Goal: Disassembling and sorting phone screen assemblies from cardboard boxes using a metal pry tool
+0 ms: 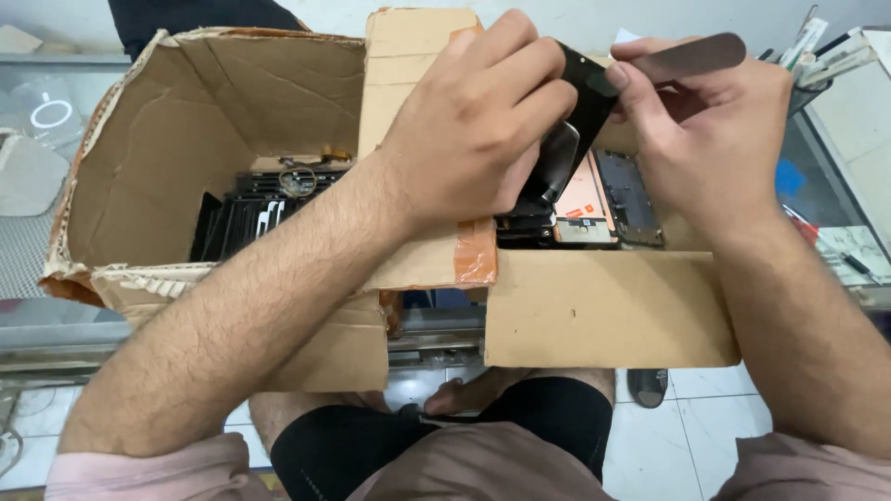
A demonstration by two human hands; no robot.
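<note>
My left hand (pixel 473 130) grips a black phone screen panel (pixel 580 93) and holds it tilted over an open cardboard box (pixel 594 311). My right hand (pixel 710 111) pinches a thin flat metal blade tool (pixel 691 56) whose end rests at the panel's upper edge. Under the hands, inside the box, lie more phone parts: a screen with an orange back (pixel 585 204) and a dark frame (pixel 629 197).
A second, torn cardboard box (pixel 148 139) on the left holds a stack of black screens with flex cables (pixel 269 199). Tools stand in a holder (pixel 817 46) at the far right on a glass counter. Below, my knees and a tiled floor show.
</note>
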